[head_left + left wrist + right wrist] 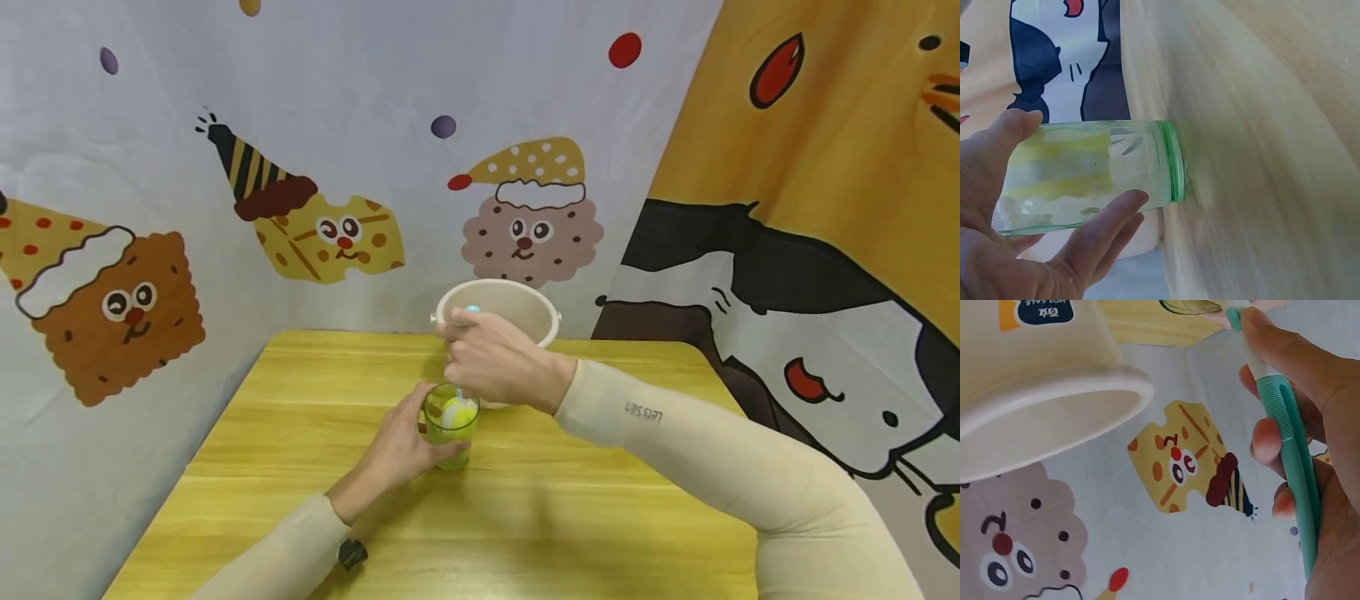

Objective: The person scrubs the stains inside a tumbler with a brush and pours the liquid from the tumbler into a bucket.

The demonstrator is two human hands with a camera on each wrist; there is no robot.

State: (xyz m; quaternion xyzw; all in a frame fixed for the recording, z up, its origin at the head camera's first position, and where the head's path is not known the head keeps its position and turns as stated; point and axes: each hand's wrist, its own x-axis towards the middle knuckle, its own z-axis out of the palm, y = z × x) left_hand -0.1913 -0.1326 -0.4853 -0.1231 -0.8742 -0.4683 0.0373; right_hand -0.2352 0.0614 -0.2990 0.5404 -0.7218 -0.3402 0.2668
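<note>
My left hand (pixel 393 446) grips a clear green drinking glass (pixel 452 454), thumb on one side and fingers on the other. The glass stands upright on the table, its base touching the wood in the left wrist view. Inside it sits a yellow-and-white sponge head (pixel 1063 164). My right hand (pixel 491 354) is above the glass rim, fingers curled round the teal handle (pixel 1291 444) of a cup brush. The brush's white shaft (pixel 1252 356) points down into the glass.
A cream bucket (pixel 538 310) stands right behind the glass, close to my right hand and forearm. The yellow wood-grain table (pixel 600 517) ends at a back edge against a cartoon-printed cloth (pixel 360 67). A small dark object (pixel 352 554) shows beside my left sleeve.
</note>
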